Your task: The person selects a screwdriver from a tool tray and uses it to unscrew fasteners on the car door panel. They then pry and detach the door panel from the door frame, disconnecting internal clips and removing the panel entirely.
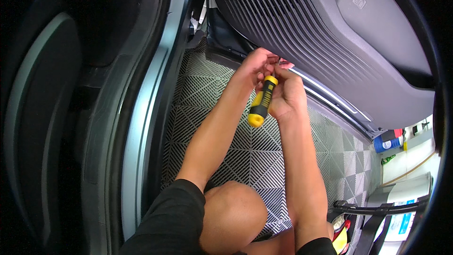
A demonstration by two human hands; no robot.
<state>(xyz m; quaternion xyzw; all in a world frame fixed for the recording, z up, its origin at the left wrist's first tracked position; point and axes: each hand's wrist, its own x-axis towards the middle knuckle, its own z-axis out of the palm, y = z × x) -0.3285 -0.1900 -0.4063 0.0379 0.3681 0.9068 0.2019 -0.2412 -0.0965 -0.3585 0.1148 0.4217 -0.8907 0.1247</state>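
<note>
A screwdriver (263, 101) with a yellow and black handle slants between my hands, its handle end toward me and its shaft running up to the lower edge of the grey door panel (325, 42). My right hand (289, 93) is closed, thumb and fingers at the shaft just above the handle. Beside it, my left hand (257, 68) is curled against the panel's bottom edge, its fingers bent around the tip area. Whatever the left fingers pinch is too small and covered to make out. The screwdriver's tip is hidden among the fingers.
The open car door leans over my hands from the upper right. A car door sill (148, 113) runs along my left. Patterned floor tiles (255, 160) lie below, with my bent knee (233, 215) close by. Right of me are a blue container (388, 143) and a black-handled tool bag (351, 226).
</note>
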